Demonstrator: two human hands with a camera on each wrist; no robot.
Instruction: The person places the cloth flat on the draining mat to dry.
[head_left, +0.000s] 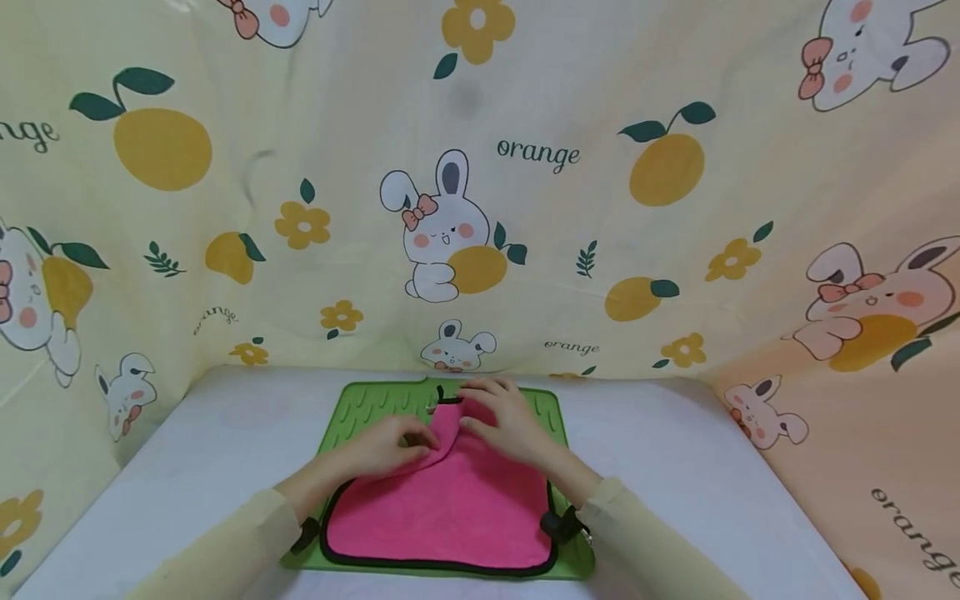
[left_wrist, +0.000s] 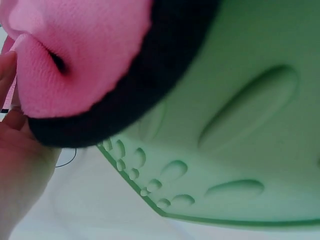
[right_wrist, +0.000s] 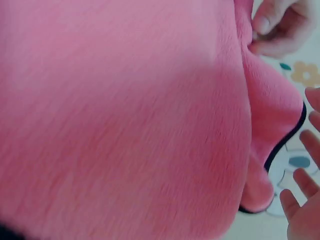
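A pink plush cloth [head_left: 442, 517] with black edging lies over a green mat [head_left: 382, 404] that has raised oval ridges. Its far part is drawn up into a narrow fold, with a small black loop at the tip. My left hand [head_left: 382, 446] pinches this fold from the left between thumb and fingers; the right wrist view also shows the pinch. On the other side of the fold, my right hand [head_left: 510, 421] hovers close to the tip. Its fingers [right_wrist: 305, 182] are spread and hold nothing in the right wrist view. Most of the mat is hidden under the cloth.
Mat and cloth rest on a white table [head_left: 660, 467]. A cream curtain [head_left: 345, 167] printed with rabbits and oranges encloses the back and sides. Black wrist straps [head_left: 558, 527] overlap the cloth's near corners in the head view.
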